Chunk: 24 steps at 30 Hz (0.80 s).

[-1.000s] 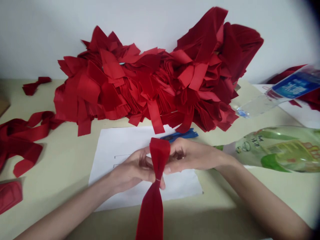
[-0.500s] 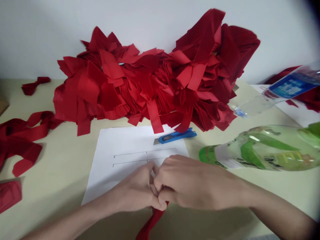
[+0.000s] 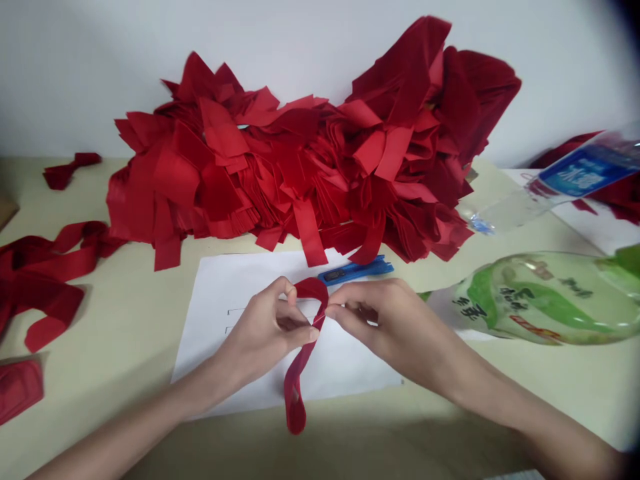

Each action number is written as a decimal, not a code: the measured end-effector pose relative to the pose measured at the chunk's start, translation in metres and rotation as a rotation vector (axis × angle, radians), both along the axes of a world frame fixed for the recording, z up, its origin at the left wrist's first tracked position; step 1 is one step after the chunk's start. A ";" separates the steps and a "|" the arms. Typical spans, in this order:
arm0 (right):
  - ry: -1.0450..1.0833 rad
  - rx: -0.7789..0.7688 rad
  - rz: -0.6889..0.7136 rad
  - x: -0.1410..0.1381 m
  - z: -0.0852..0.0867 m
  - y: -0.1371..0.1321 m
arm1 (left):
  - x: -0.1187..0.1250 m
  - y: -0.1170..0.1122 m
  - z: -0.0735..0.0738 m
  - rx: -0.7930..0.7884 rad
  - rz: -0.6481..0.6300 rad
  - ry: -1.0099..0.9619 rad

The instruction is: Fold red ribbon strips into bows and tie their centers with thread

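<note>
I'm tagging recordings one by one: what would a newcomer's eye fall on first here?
First, the big heap of red strips along the back of the table. Next, front and centre, the left hand pinching a looped red ribbon above white paper, the right hand close beside it. Then, at right, the green bottle lying on its side.

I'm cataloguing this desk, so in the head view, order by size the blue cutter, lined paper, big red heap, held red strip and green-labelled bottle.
1. big red heap
2. lined paper, partly covered
3. green-labelled bottle, cut by the edge
4. held red strip
5. blue cutter
</note>
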State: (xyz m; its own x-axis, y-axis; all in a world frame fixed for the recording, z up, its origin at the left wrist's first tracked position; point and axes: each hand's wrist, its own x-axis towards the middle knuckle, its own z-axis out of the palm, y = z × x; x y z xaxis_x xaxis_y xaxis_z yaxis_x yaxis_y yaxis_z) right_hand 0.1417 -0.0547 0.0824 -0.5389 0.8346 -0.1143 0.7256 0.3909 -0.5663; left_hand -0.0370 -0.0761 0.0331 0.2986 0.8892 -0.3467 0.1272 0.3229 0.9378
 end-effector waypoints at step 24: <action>0.257 -0.192 -0.074 0.006 -0.023 -0.020 | -0.001 0.001 -0.004 0.057 0.087 0.019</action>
